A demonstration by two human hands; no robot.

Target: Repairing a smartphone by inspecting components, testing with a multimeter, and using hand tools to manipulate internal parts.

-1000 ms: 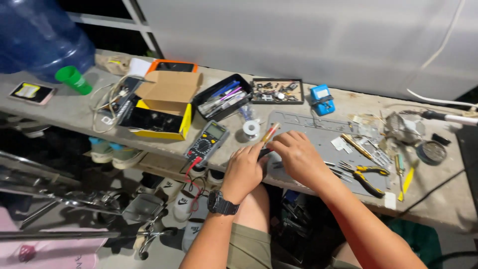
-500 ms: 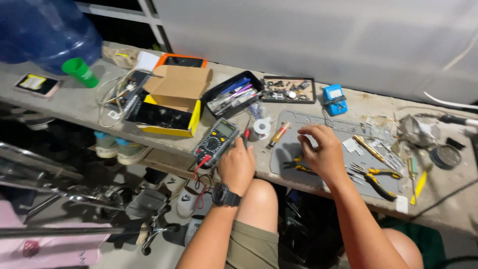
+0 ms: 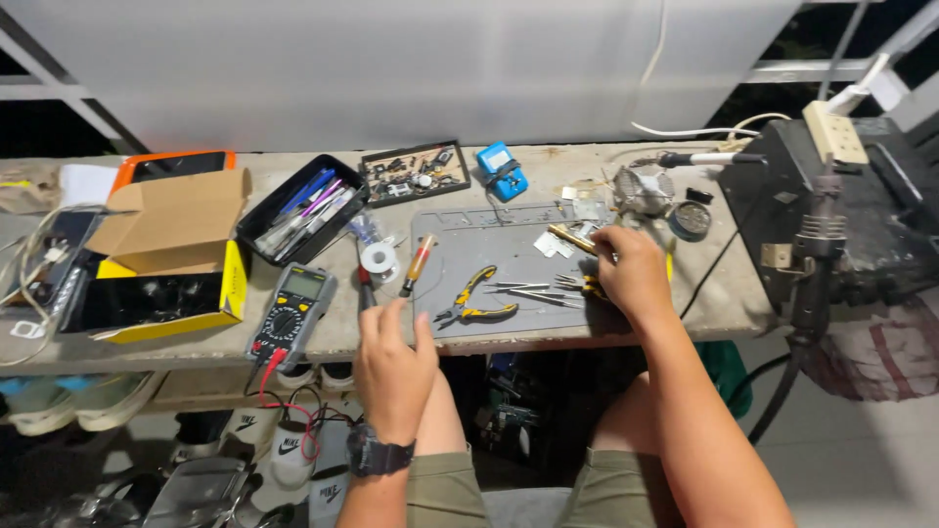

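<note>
Hands both over grey mat (image 3: pixel 494 256) on concrete worktop (image 3: pixel 704 303).

Right hand (image 3: pixel 631 274) at right edge of mat, knuckles up, fingers curled down onto tool cluster there. Thumb and forefinger close on gold-coloured tool (image 3: pixel 570 239); whether really pinched or just touching, cannot tell. Yellow-handled tool (image 3: pixel 590 286) partly hidden under palm.

Left hand (image 3: pixel 393 367) at front edge of worktop, near left end of mat. Fingers loosely together, pointing up, slightly spread at thumb. Holding nothing visible. Black wristwatch (image 3: pixel 377 456) on that wrist. Fingertips near red probe (image 3: pixel 365 290), not clearly touching.

Between the hands, on mat: yellow-and-black pliers (image 3: pixel 476 301), jaws pointing lower left; pair of steel tweezers (image 3: pixel 523 290) lying just right of them, near right hand.

Left edge of mat: orange-bodied pen-like tool (image 3: pixel 419 265), tilted; solder spool (image 3: pixel 379 259) just beside it.

Further left: multimeter (image 3: pixel 291 313) with red lead hanging off the front edge; black tray (image 3: pixel 256 232) with pens and tools; open cardboard box (image 3: pixel 166 225) over yellow box (image 3: pixel 231 288).

Back row: small parts tray (image 3: pixel 413 173), blue device (image 3: pixel 501 170), wire-sponge holder (image 3: pixel 643 188), round tin (image 3: pixel 691 219).

Far right: black unit (image 3: pixel 831 235) with hot-air handle (image 3: pixel 814 254) in its bracket.
</note>
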